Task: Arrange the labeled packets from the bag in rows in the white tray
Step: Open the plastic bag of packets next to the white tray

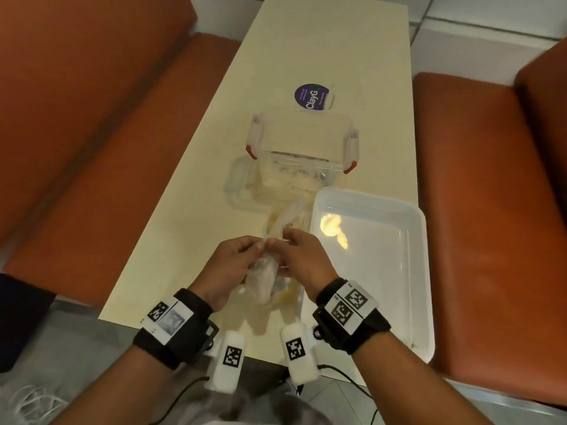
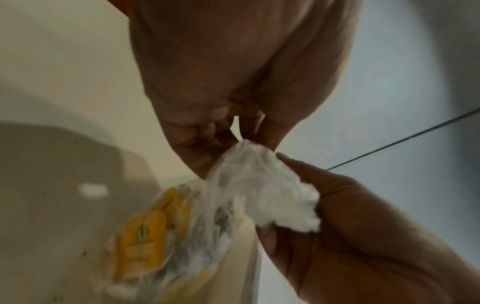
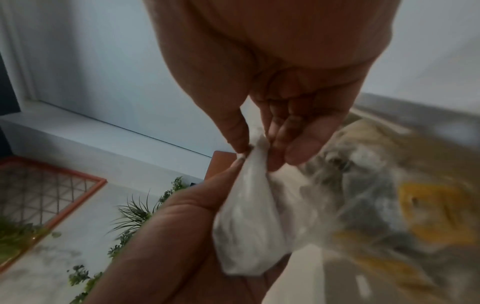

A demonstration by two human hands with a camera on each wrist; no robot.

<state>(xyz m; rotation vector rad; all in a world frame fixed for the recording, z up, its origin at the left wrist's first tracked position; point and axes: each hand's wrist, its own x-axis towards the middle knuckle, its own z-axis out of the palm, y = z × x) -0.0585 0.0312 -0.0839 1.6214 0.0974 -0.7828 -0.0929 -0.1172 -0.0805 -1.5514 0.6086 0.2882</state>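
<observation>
Nearest the body, both hands meet over the front edge of the counter [image 1: 190, 167], working on the clear plastic bag [image 1: 264, 277]. The left hand [image 1: 228, 265] has its fingers curled round the bag's bunched body from the left; the right hand [image 1: 302, 259] pinches the twisted neck between thumb and fingertips, as the right wrist view shows — its grip [image 3: 255, 150] is closed tight on the gathered plastic. In the left wrist view, yellow-printed packets [image 2: 145, 236] show through the film below the neck, blurred, so no count or label can be read.

The bag's long axis runs roughly away from the body, neck end far, bulk end near and low between the wrists. My reading is that the neck is being opened, with no packet out yet.

The relation that matters: the white tray [image 1: 420, 271] lies just to the right of the hands, its near-left rim close beside the right wrist. It holds no packets, only a bright reflection on its floor. The right hand is the nearer one — it would likely carry packets across while the left steadies the bag.

Farther along stand a clear lidded container [image 1: 302, 148] with red clasps, then a purple round-labelled packet [image 1: 311, 98], orange seats either side.
</observation>
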